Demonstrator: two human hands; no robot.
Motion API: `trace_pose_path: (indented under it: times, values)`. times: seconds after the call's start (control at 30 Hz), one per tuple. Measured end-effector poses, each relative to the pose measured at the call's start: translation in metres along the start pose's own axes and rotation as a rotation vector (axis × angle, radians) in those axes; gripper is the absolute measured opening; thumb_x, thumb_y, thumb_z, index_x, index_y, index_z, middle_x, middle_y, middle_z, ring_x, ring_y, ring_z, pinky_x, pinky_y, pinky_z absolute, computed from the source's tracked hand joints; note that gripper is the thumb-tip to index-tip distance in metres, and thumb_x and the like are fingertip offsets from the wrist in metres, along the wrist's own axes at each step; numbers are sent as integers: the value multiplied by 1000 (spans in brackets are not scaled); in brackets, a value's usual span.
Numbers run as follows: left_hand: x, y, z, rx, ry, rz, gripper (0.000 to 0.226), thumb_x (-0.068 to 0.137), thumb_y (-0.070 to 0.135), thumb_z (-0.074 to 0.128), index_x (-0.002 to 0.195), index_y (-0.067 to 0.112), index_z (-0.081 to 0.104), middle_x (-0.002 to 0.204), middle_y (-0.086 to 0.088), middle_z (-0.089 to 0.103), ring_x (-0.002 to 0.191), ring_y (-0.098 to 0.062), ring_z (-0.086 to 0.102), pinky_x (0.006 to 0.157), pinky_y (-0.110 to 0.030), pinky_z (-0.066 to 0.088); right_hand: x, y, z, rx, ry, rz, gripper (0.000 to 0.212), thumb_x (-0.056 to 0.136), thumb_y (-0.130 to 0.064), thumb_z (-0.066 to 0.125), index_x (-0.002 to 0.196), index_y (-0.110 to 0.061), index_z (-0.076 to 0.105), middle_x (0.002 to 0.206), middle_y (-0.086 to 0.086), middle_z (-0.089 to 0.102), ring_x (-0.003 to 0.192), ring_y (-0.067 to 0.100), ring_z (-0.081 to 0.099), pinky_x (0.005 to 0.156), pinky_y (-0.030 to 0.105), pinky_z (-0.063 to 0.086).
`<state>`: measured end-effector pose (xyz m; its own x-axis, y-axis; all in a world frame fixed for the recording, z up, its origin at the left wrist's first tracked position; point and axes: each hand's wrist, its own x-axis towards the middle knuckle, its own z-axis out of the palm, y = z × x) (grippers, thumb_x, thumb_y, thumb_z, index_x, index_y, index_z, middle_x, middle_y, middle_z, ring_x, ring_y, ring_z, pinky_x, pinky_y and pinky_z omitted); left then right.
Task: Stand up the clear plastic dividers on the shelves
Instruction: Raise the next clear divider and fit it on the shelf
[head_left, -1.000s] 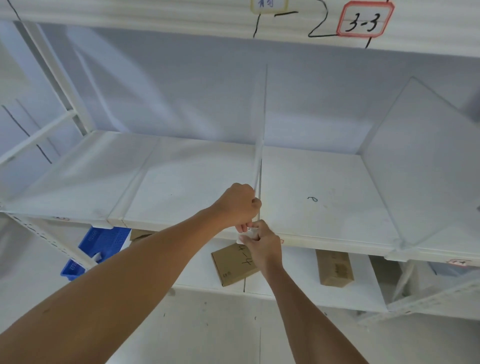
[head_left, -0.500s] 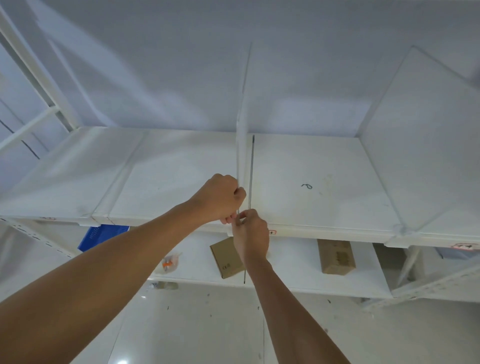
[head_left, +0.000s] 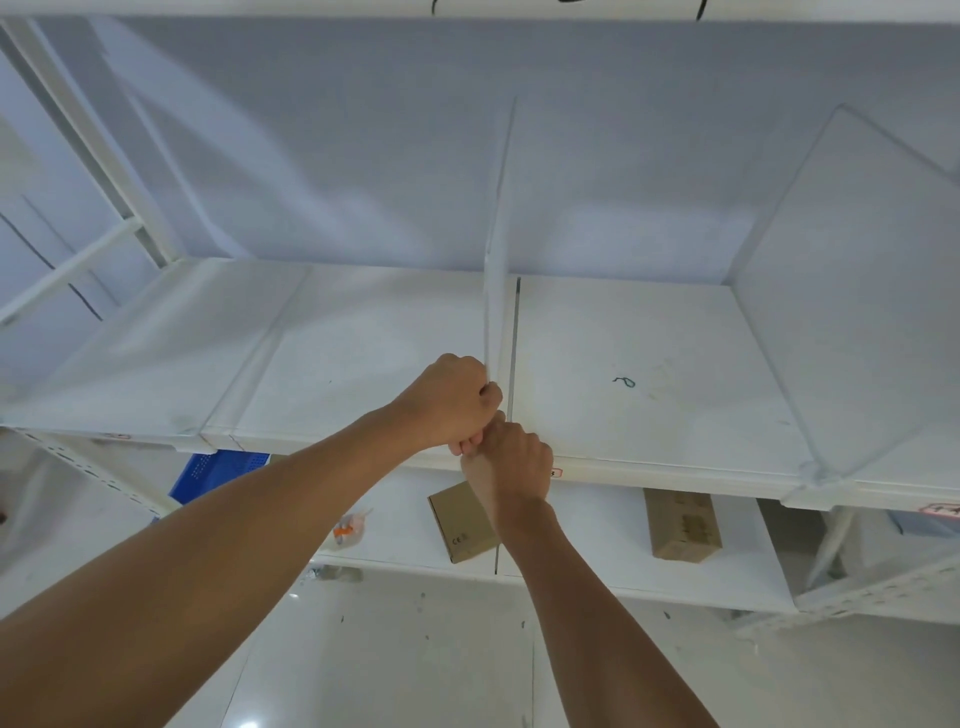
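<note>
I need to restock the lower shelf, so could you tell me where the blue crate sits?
In the head view, the blue crate sits at lower left, under the front edge of the upper shelf, left of the left hand.

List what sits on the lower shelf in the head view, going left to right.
blue crate → small orange-and-white packet → cardboard box with a CE mark → second cardboard box
</note>
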<state>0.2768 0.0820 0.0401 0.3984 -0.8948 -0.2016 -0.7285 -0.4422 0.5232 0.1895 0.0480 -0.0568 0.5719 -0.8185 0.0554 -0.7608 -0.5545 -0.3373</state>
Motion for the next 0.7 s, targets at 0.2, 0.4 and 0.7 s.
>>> trace_pose_path:
  times: [0.2,0.4,0.7]
  values:
    - [2,-1,2,5,-3,-4,49,103,15,37,76,-8,71,67,-14,78,54,-26,76,61,-15,58,8,7,-7,-39,-114,-28,27,97,-25,46,73,-14,53,58,-1,43,60,19,51,57,29,40]
    - [3,-3,2,-35,-11,-13,48,103,14,39,75,-9,70,66,-14,78,55,-28,76,63,-21,61,19,6,-12,11,-176,-26,25,94,-32,51,78,-14,60,63,-1,50,67,20,59,62,30,50]
    - [2,-9,-3,24,-42,19,44,104,31,44,83,-1,65,74,-15,78,62,-30,76,75,-38,64,9,11,-14,-63,-151,14,45,100,-46,40,72,-15,56,62,-2,52,59,16,54,57,27,40]
